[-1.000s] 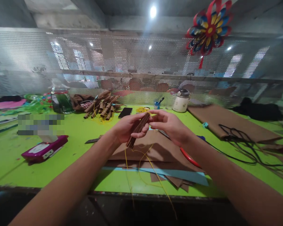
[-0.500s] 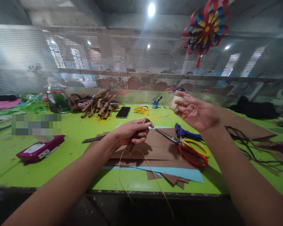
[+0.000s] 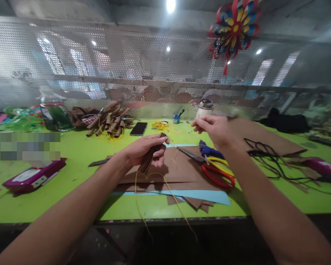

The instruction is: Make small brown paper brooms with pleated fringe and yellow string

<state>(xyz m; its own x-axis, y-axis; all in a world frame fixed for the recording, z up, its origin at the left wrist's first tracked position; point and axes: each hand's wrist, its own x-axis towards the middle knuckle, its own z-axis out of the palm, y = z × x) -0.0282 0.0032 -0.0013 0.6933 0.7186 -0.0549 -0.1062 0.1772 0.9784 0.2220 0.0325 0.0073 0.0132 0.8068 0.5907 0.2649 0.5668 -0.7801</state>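
Observation:
My left hand [image 3: 143, 150] is closed round a folded stack of brown paper strips [image 3: 151, 157], held above brown paper sheets [image 3: 179, 169] on the green table [image 3: 79, 154]. A thin yellow string [image 3: 165, 187] hangs from the bundle and trails over the table's front edge. My right hand [image 3: 213, 129] is raised to the right of the bundle, its fingertips pinched together; what they pinch is too fine to make out. Scissors with red and yellow handles [image 3: 217, 171] lie just below the right hand.
A pile of rolled brown paper bundles [image 3: 110, 121], a black phone [image 3: 138, 128], a yellow string coil [image 3: 159, 126] and a white jar [image 3: 204, 109] stand at the back. A magenta device [image 3: 33, 176] lies left, black cables [image 3: 267, 158] right. A paper pinwheel [image 3: 233, 27] hangs above.
My right hand left the bundle, swung up and out to the right, then closed into a pinch and came down slightly. My left hand kept holding the bundle, lowering it a little.

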